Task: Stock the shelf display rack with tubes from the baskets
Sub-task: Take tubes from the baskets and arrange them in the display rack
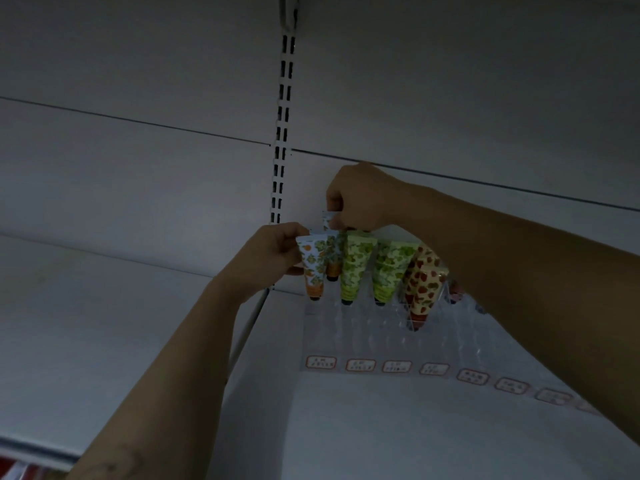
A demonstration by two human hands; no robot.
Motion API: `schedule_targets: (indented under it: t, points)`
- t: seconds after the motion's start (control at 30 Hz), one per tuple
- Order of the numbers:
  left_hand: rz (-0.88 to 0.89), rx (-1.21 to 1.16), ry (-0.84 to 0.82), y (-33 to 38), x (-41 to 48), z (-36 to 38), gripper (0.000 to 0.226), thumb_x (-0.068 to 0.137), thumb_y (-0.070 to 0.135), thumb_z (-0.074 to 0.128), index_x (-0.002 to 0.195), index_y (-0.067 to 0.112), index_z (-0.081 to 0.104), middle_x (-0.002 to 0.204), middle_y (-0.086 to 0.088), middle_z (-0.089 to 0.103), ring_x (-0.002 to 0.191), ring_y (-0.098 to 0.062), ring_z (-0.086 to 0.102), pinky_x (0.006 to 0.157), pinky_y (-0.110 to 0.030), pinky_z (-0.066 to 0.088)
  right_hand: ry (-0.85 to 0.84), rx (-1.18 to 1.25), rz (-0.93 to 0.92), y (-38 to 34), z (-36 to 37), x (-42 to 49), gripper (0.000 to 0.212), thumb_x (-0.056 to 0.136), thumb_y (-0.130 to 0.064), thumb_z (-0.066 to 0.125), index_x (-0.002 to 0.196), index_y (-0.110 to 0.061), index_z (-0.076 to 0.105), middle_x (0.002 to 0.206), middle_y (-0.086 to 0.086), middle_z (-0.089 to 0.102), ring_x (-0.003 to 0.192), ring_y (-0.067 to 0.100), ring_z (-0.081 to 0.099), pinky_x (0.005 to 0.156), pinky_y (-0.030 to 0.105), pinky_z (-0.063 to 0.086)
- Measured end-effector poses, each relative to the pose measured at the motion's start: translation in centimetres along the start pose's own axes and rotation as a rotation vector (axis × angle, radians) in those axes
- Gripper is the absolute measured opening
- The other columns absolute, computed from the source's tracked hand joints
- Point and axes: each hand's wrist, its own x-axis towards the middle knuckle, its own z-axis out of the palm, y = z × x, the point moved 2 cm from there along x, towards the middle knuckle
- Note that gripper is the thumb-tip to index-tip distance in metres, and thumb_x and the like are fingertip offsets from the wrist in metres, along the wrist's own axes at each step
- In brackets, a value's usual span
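Grey-white back panel (138,174) fills most of the view, split by thin horizontal seams. A slotted upright (282,133) runs down it to the far left corner of the rack. Under the rack lies a pale shelf (415,427), dim in the low light.

The clear plastic rack (363,334) stands on the shelf against the panel, stepped in rows with round sockets. Both forearms reach over it, and the right one crosses above its right side and hides the far end there.

The right hand (360,199) hangs above the rack's back left corner, fingers curled down, pinching the flat crimped end of a pale tube (327,218). That tube runs near vertical, and its lower part is hidden behind the others. The left hand (273,251), at the rack's left edge, grips the upper half of an orange tube (313,265). This one is upright, cap down and crimp up, with its cap at the rack's back rows. I cannot tell whether it is seated.

Rightward along the back of the rack stand two green tubes (353,265) (389,268), both cap down. Next is a strawberry tube (424,285), cap down and a row nearer, with its top tilted to the right. A dark-capped tube (333,271) shows between the orange tube and the first green one.

Small red-edged labels (360,364) line the rack's front lip. Their print is too blurred to read.
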Motion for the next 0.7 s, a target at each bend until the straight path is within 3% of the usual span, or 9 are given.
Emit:
schedule_targets:
  t: [0.13,0.23,0.3,0.37,0.43,0.53,0.6,0.7]
  points:
    - [0.02,-0.021,0.041,-0.2,-0.3,0.8,0.022,0.098,-0.002,0.045,0.084,0.009,0.058,0.076,0.003,0.069,0.078,-0.013,0.067,0.074,-0.032,0.059,-0.055,0.095,0.024,0.3,-0.1,-0.4,0.017,0.084,-0.022,0.072,0.092,-0.011,0.063,0.096,0.007,0.059,0.082,0.021,0.059,0.061,0.026,0.049]
    - [0.049,-0.032,0.064,0.7,-0.4,0.6,0.022,0.099,0.001,0.043,0.09,0.011,0.061,0.081,0.008,0.071,0.081,-0.011,0.067,0.075,-0.031,0.058,0.008,0.028,-0.03,0.3,0.3,-0.7,0.019,0.086,-0.025,0.069,0.094,-0.009,0.064,0.092,0.003,0.054,0.081,0.016,0.051,0.055,0.018,0.035]
    - [0.076,-0.12,0.08,2.1,-0.5,-0.1,0.021,0.1,0.021,0.045,0.109,0.014,0.063,0.101,0.002,0.073,0.095,-0.014,0.069,0.08,-0.032,0.058,0.042,0.034,-0.046,0.5,0.4,-1.0,0.019,0.087,-0.027,0.068,0.094,-0.009,0.065,0.089,0.002,0.054,0.079,0.016,0.05,0.057,0.021,0.033]
    - [0.056,-0.169,0.062,3.9,-0.6,-0.8,0.036,0.095,0.044,0.046,0.117,0.021,0.063,0.109,0.0,0.071,0.101,-0.014,0.068,0.082,-0.032,0.057,0.035,0.053,-0.033,0.6,0.4,-1.1,0.018,0.087,-0.025,0.068,0.096,-0.01,0.066,0.087,0.001,0.055,0.078,0.015,0.05,0.054,0.019,0.034]
    - [0.002,0.013,0.024,5.1,-0.3,-0.8,0.038,0.086,0.051,0.061,0.112,0.024,0.066,0.105,0.004,0.072,0.097,-0.01,0.068,0.082,-0.027,0.056,0.016,0.057,-0.029,0.6,0.3,-1.0,0.018,0.088,-0.024,0.067,0.099,-0.009,0.068,0.088,0.001,0.056,0.078,0.014,0.051,0.052,0.014,0.033]
    - [0.037,0.517,0.028,5.0,0.5,0.4,0.026,0.082,0.031,0.074,0.103,0.021,0.064,0.097,0.008,0.066,0.083,-0.006,0.063,0.069,-0.007,0.048,0.009,0.064,-0.024,0.7,0.3,-1.2,0.024,0.087,-0.028,0.068,0.099,-0.007,0.069,0.094,0.005,0.062,0.081,0.016,0.054,0.062,0.02,0.039]
    - [0.127,0.629,0.088,4.5,0.6,1.0,0.017,0.085,0.022,0.07,0.1,0.016,0.066,0.089,0.005,0.061,0.072,-0.002,0.057,0.057,-0.002,0.041,0.002,0.075,-0.009,0.9,0.3,-1.5,0.028,0.086,-0.029,0.07,0.101,-0.006,0.069,0.098,0.006,0.064,0.083,0.017,0.055,0.069,0.022,0.04]
    - [0.225,0.665,0.098,4.2,0.4,1.4,0.013,0.089,0.011,0.061,0.098,0.007,0.069,0.08,0.003,0.061,0.06,0.004,0.05,0.052,-0.003,0.038,-0.054,0.061,0.02,0.9,0.2,-1.5,0.029,0.085,-0.03,0.071,0.096,-0.003,0.07,0.097,0.008,0.066,0.083,0.021,0.06,0.071,0.026,0.047]
